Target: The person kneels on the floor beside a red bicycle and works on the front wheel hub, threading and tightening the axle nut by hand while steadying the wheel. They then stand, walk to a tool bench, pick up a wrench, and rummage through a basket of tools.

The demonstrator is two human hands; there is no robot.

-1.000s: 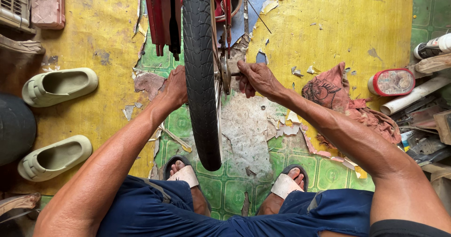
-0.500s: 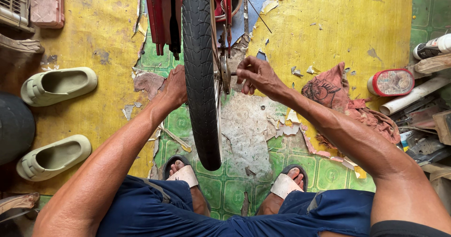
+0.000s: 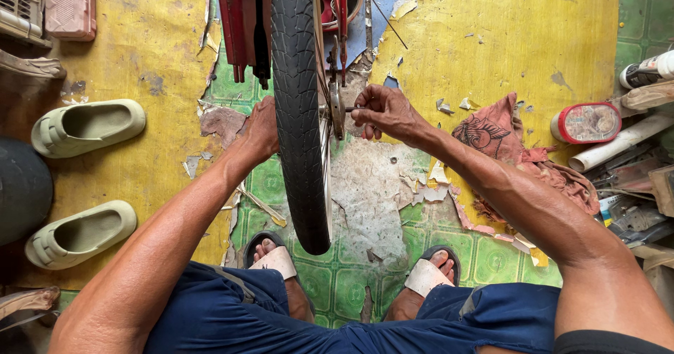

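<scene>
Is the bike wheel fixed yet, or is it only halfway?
Done: the wheel sits upright in the red frame. In hand: the right hand pinches the axle end while the left hand steadies the far side. Whether it is tightened cannot be seen.

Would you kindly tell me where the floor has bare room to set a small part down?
Bare yellow floor lies above the rust-red printed rag, right of the black bicycle tyre. Another patch sits between the pale green clogs and the left hand. The far right is crowded around the red oval tin and white pipe.
</scene>
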